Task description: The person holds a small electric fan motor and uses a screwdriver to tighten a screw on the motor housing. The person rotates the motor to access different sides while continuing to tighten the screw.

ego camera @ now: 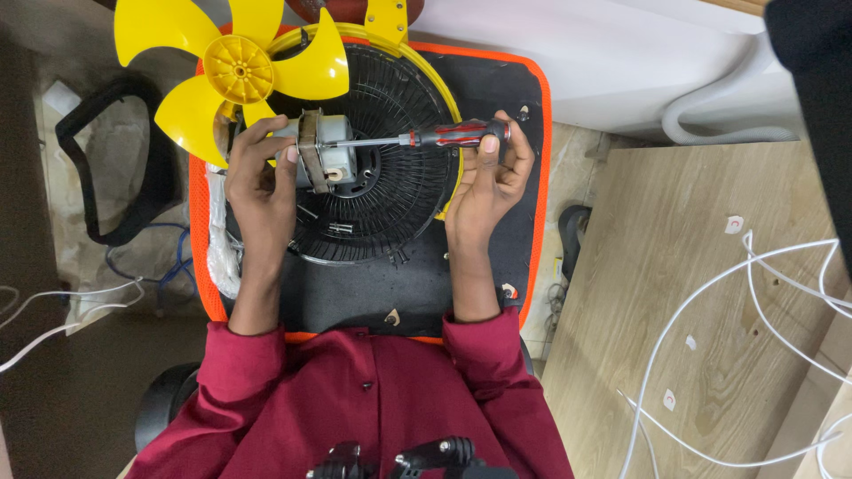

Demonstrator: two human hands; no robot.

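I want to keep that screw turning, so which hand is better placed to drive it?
Probably the right hand: it already grips the screwdriver, tip at the motor. The left hand steadies the motor.

We see the motor (327, 162) lying on the fan grille (390, 191), which rests on the chair seat (479, 98). The fan blade (232, 69) sits at the motor's far left. The screwdriver (426, 137) reaches the motor from the right. A tabletop (710, 293) with cables (754, 293) on it stands right of the seat.
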